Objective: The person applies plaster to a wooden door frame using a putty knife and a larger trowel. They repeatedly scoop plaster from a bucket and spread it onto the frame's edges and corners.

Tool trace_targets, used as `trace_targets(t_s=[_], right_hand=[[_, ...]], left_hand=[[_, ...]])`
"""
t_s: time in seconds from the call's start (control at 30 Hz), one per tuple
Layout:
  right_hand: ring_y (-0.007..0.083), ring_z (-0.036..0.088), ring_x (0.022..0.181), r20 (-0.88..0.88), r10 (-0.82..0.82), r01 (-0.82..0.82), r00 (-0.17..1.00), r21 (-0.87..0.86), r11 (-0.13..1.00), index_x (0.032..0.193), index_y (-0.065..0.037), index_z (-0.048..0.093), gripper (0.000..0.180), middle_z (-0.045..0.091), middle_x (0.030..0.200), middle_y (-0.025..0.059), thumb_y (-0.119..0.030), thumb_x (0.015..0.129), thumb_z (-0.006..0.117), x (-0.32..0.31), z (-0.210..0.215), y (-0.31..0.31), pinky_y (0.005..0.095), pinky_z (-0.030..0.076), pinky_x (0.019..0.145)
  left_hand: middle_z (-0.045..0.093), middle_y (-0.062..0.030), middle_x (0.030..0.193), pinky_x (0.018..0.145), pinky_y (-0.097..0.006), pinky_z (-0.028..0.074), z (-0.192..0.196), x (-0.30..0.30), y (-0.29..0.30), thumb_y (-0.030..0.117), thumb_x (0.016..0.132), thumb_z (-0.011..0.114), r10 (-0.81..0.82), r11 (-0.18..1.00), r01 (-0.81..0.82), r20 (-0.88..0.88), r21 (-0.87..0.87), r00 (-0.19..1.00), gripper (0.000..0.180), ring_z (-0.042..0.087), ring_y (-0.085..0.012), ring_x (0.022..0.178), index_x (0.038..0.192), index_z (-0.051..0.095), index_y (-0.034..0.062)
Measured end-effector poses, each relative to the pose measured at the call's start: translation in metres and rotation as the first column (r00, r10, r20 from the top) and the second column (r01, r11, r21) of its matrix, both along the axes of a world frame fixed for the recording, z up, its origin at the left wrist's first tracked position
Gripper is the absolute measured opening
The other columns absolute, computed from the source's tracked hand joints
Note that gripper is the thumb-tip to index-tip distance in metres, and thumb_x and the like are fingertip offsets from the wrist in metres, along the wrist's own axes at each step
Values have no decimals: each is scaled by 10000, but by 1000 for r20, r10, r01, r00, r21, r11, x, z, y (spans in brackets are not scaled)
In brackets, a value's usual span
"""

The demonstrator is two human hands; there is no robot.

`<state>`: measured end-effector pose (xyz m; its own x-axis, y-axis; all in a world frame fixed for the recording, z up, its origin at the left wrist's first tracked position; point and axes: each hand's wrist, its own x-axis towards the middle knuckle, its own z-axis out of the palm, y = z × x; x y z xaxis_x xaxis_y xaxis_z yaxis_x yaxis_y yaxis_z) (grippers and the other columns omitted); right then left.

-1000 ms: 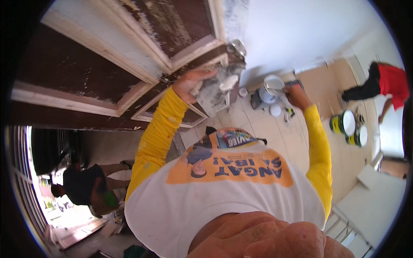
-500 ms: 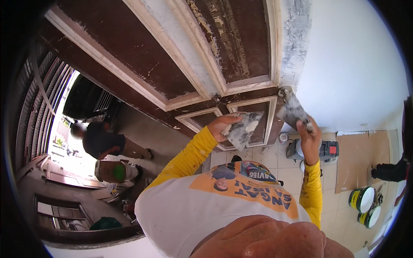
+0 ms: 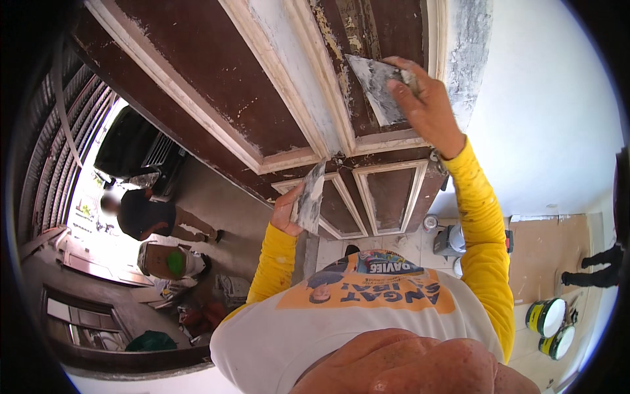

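Note:
My right hand (image 3: 430,108) is closed round a wide putty knife (image 3: 374,85) smeared with grey and white. Its blade lies over the right-hand panel of a brown panelled door (image 3: 216,85); I cannot tell whether it touches. Lower and to the left, my left hand (image 3: 285,211) grips a second flat putty blade (image 3: 311,198), tilted, with pale filler on its face. This blade is in front of the door's lower panels. Whitish filler coats the door's mouldings (image 3: 292,85), and streaks mark the panel near my right hand. A round door knob (image 3: 436,156) sits below that hand.
A person (image 3: 141,213) stands outside at the left near a dark vehicle (image 3: 141,148). Two lidded buckets (image 3: 551,316) stand on the right floor beside brown sheeting (image 3: 548,253). Another person's dark-clothed legs (image 3: 597,268) show at the far right. A small tin (image 3: 430,223) sits near the door.
My right hand has swung the putty knife up and left, from beside the knob to the right-hand panel. My left hand moved left and down, and its blade now shows more edge-on.

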<state>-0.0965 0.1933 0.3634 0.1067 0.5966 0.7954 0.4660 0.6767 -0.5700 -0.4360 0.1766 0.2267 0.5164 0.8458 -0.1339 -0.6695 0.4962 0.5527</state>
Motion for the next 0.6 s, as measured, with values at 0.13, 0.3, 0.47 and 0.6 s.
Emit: trace_targets(t_s=[0.13, 0.3, 0.47, 0.6], right_hand=[[377, 610, 544, 6, -191, 190, 982, 75, 979, 1244, -37, 603, 324, 579, 599, 206, -174, 951, 609, -41, 7, 7, 449, 484, 539], [424, 650, 654, 121, -314, 313, 942, 28, 949, 1208, -30, 591, 300, 632, 678, 229, -174, 945, 599, -74, -1, 15, 495, 512, 577], [428, 654, 672, -72, -332, 334, 941, 18, 942, 1192, -38, 601, 280, 655, 728, 232, -177, 950, 609, -73, -15, 14, 482, 523, 589], [426, 659, 692, 75, -359, 356, 930, 47, 933, 1198, -60, 609, 274, 679, 776, 224, -170, 948, 616, -67, -24, 28, 466, 530, 600]], left_hand=[[711, -146, 1145, 890, -359, 573, -14, -22, 7, 138, 988, 586, -106, 994, 103, 80, 44, 991, 325, 702, -244, 984, 1260, 618, -36], [711, -146, 1143, 892, -361, 573, -28, -46, 19, 136, 986, 585, -62, 998, 61, 21, 14, 998, 325, 702, -245, 986, 1262, 616, -33], [728, -140, 1077, 790, -344, 596, -15, -55, 21, 165, 997, 574, -197, 980, 197, 15, 2, 980, 305, 717, -231, 907, 1235, 632, -17], [723, -129, 1112, 854, -350, 582, -17, -53, 23, 153, 991, 583, -195, 981, 195, -9, 6, 981, 327, 707, -229, 964, 1262, 619, -28]])
